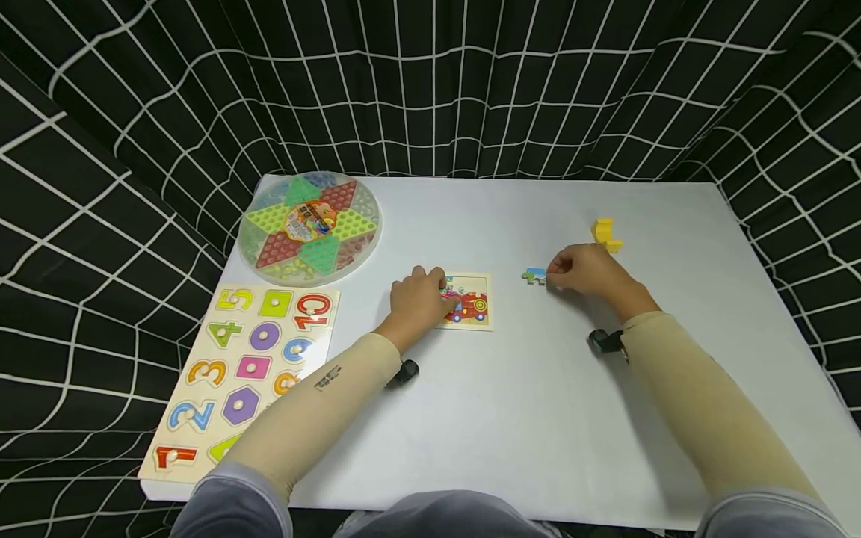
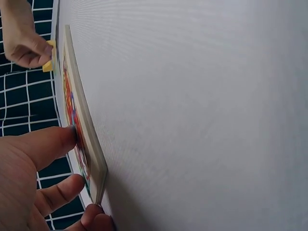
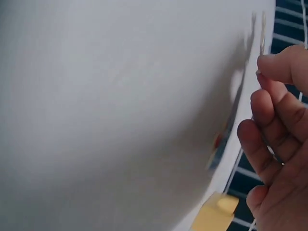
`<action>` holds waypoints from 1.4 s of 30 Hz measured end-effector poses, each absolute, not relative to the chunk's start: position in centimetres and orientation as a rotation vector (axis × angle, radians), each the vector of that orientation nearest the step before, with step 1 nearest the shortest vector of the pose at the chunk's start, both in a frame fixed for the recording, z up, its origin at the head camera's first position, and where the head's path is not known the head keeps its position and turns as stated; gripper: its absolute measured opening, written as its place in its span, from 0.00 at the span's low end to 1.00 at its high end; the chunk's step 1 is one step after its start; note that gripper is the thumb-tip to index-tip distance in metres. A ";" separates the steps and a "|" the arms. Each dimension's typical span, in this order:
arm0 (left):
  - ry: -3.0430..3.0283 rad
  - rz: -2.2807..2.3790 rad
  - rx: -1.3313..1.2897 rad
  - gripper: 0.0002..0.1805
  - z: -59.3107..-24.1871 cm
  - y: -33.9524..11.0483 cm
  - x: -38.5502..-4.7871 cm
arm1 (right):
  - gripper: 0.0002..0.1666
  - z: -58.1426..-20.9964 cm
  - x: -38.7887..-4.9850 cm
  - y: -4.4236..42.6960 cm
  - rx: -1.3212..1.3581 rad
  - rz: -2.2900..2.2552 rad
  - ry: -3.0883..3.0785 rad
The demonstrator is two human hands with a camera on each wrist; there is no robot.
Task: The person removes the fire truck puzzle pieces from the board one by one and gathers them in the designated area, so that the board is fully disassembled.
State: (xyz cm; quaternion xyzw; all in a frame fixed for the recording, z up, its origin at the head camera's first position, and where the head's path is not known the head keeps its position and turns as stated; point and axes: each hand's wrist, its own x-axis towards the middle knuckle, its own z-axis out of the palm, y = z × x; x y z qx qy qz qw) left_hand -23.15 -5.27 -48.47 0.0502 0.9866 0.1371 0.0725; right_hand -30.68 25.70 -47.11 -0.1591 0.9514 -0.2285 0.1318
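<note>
My left hand (image 1: 418, 302) holds a small wooden jigsaw puzzle (image 1: 471, 323) showing a red car, which lies on the table. In the left wrist view, the thumb presses on the picture and the fingers meet the end of the puzzle board (image 2: 89, 125). To the right, my right hand (image 1: 588, 275) pinches a blue and green jigsaw piece (image 1: 534, 276) between thumb and fingertips. That piece (image 3: 263, 33) appears edge-on in the right wrist view, a little off the table. A yellow curved block (image 1: 606, 235) stands just beyond the right hand.
A round Chinese checkers set (image 1: 309, 228) lies at the back left. In front of it is a wooden number-and-shape peg board (image 1: 232, 373), partly covered by my left forearm. A blurred blue and red thing (image 3: 218, 147) shows near the right hand. Black netted cloth (image 1: 430, 90) surrounds the table.
</note>
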 end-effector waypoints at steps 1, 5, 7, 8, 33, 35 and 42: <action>2.962 0.414 0.150 0.24 -48.4 -5.4 -23.1 | 0.08 -47.3 -30.8 26.2 -0.441 -0.672 2.747; 2.954 0.430 0.157 0.25 -48.5 -5.8 -23.0 | 0.08 -47.8 -31.1 27.0 -0.446 -0.675 2.718; 2.951 0.447 0.161 0.24 -48.7 -6.0 -22.9 | 0.08 -47.9 -31.2 27.1 -0.465 -0.663 2.726; 2.953 0.455 0.162 0.24 -48.7 -6.0 -22.8 | 0.07 -47.9 -31.2 27.0 -0.482 -0.656 2.733; 3.008 0.448 0.229 0.13 -48.3 -6.1 -21.4 | 0.08 -47.3 -29.9 10.3 -0.830 -0.439 2.778; 3.007 0.445 0.225 0.13 -48.3 -6.1 -21.4 | 0.08 -47.3 -30.0 10.1 -0.832 -0.429 2.787; 3.041 0.410 0.241 0.11 -48.1 -6.4 -21.4 | 0.10 -47.4 -30.4 9.5 -0.974 -0.334 2.836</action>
